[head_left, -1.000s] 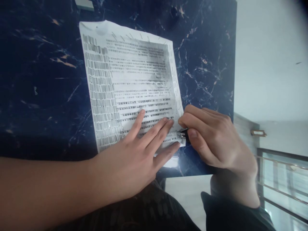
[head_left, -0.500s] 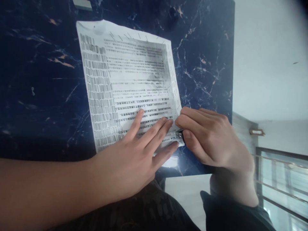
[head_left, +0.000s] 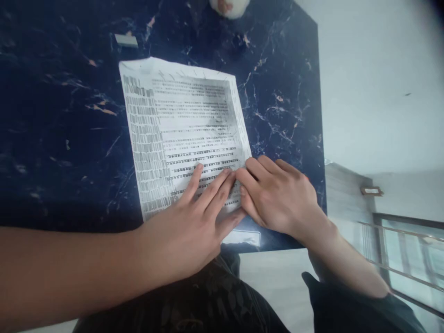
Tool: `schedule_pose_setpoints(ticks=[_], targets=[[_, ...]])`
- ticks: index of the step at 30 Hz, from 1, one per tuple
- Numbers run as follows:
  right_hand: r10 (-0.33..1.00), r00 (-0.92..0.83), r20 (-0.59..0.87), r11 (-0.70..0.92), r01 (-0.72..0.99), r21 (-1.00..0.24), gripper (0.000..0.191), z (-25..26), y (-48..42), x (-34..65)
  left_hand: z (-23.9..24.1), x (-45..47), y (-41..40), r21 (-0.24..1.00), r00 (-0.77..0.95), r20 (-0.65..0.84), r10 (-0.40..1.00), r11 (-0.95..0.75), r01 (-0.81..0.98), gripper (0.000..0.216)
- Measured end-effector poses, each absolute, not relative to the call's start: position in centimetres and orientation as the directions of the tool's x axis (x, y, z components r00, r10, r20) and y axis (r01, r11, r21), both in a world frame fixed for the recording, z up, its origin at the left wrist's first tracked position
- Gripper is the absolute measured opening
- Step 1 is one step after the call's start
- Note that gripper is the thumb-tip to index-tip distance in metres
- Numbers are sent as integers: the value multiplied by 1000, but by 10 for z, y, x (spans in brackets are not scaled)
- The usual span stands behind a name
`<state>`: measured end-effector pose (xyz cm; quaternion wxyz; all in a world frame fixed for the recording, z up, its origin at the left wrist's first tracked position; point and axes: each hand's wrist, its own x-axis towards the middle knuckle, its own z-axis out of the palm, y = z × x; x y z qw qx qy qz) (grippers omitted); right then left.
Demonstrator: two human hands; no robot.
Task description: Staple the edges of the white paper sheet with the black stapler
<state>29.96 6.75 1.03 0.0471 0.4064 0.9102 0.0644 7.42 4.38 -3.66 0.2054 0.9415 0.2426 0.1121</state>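
A printed sheet of paper (head_left: 197,134) lies on the dark blue marbled table, with short marks like staples along its far and right margins. Grey strokes fill a column down its left side. My left hand (head_left: 194,231) rests flat across the sheet's near part, fingers spread. At the sheet's lower right edge, my right hand (head_left: 277,194) is closed around a small black stapler, which the fingers now hide. A speck of red-orange shows behind that hand's knuckles. The right fingertips touch or nearly touch the left fingers.
A small pale block (head_left: 126,40) lies beyond the sheet. At the far edge of view is a white rounded object (head_left: 229,7) with a reddish patch. A white rectangular label (head_left: 243,238) shows near the front edge of the table (head_left: 284,92). A railing (head_left: 409,259) stands at right.
The view has shifted, so the sheet sits lower and more of the far table shows. My right hand has turned and closed in toward my left; the black stapler tip is no longer visible.
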Motion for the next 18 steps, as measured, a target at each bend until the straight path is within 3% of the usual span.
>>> schedule_pose_setpoints(ticks=[6,14,18], targets=[[694,-711,114,719,691,-66,30,11,89,335,-35,73,44,364,866,103,488,-829,424,74],[791,-573,215,599,797,-78,30,7,118,371,-16,71,56,328,870,53,491,-831,449,53],[834,-493,249,523,849,-69,35,3,124,373,1,76,82,283,911,-23,412,-871,401,52]])
